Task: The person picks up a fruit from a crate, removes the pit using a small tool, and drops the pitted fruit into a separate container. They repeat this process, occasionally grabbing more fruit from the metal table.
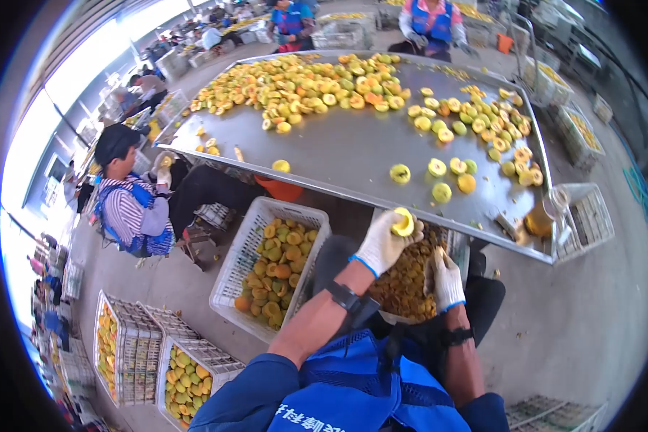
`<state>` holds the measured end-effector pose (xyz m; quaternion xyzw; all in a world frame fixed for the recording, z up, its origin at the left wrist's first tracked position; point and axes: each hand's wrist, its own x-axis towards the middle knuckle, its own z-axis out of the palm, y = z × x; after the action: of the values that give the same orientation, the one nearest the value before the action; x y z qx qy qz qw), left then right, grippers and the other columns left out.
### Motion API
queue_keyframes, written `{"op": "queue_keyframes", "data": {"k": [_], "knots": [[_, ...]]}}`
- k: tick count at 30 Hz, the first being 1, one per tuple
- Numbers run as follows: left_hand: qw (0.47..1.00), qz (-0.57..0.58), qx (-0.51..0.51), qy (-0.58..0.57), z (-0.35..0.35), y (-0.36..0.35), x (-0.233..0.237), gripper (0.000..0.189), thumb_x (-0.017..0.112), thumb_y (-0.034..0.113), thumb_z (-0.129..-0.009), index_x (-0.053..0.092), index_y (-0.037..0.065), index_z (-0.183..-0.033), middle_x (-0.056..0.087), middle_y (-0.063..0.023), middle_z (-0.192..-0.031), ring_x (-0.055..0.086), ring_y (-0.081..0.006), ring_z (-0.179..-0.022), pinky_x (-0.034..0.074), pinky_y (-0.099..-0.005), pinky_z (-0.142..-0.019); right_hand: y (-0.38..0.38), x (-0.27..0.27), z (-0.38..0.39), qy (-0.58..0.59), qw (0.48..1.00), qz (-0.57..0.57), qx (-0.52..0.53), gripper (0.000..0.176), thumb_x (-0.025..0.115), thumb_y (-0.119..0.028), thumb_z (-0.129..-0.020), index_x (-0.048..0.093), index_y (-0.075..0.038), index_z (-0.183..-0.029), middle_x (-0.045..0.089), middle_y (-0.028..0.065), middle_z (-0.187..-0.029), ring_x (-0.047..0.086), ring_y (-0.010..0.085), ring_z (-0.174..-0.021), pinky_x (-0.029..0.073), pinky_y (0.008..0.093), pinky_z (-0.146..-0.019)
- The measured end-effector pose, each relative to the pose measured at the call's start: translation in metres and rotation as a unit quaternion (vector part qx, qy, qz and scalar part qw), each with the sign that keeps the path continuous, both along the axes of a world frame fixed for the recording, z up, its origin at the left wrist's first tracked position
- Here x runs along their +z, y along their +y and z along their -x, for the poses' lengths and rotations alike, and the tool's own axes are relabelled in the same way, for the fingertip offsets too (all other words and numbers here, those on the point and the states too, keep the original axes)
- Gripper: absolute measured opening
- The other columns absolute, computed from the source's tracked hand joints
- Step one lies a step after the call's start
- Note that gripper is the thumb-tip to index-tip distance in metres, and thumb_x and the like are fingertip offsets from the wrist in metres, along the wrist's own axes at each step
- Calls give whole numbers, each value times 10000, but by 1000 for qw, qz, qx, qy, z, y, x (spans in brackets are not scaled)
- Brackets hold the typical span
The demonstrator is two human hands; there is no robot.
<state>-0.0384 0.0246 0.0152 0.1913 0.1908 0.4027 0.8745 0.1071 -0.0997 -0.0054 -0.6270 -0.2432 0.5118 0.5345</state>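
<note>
My left hand (383,243), in a white glove with a blue cuff, holds a yellow-green fruit half (403,222) near the table's front edge. To its right is my right hand (443,279), also gloved, with its fingers closed together; what they grip, if anything, is too small to make out. Both hands are above a crate of brown pits and scraps (408,288) between my knees. On the metal table (324,158), several fruit halves (441,192) lie just beyond my hands.
A white crate of fruit halves (227,288) stands at my left. A seated co-worker (133,194) is beyond it. Large fruit piles (295,86) cover the table's far side. A jar (543,214) stands at its right corner. More crates (133,353) are at lower left.
</note>
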Motion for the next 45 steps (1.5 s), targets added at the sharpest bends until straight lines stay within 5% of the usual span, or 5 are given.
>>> {"op": "queue_keyframes", "data": {"k": [21,24,28,32,45], "knots": [[960,-150,59,231,71,9,44,305,518,281,-1028,635,26,-1148,685,-111,-977,694,-253,-770,537,-349,-614,12,50,32,-95,988,-79,88,300,598,-239,-995,657,11,-1149,599,8,-762,490,65,-757,444,261,-683],[864,-202,149,436,109,23,58,276,595,247,-968,693,12,-1077,689,-89,-910,694,-231,-790,540,-338,-655,9,32,22,-118,983,-23,141,299,588,-268,-996,654,5,-1097,587,12,-724,499,86,-648,435,287,-588],[415,-446,186,771,184,71,27,251,616,261,-902,740,46,-940,729,-150,-932,693,-316,-921,524,-414,-855,4,33,16,-38,994,13,102,288,583,-284,-997,652,-14,-1068,566,-11,-690,498,81,-592,418,283,-534],[528,-412,182,720,139,91,57,252,602,246,-885,748,68,-988,717,-187,-1005,676,-353,-1017,514,-416,-904,7,31,14,-18,995,12,99,264,575,-293,-1003,645,-40,-1029,535,-25,-650,482,61,-543,389,263,-493],[372,-592,-114,706,-75,212,-41,593,682,263,-783,588,136,-1355,576,-165,-1370,551,-397,-1251,447,-459,-1079,-2,17,-10,104,991,57,68,176,584,-264,-1003,602,-92,-970,511,-38,-650,466,73,-481,377,250,-423]]}}
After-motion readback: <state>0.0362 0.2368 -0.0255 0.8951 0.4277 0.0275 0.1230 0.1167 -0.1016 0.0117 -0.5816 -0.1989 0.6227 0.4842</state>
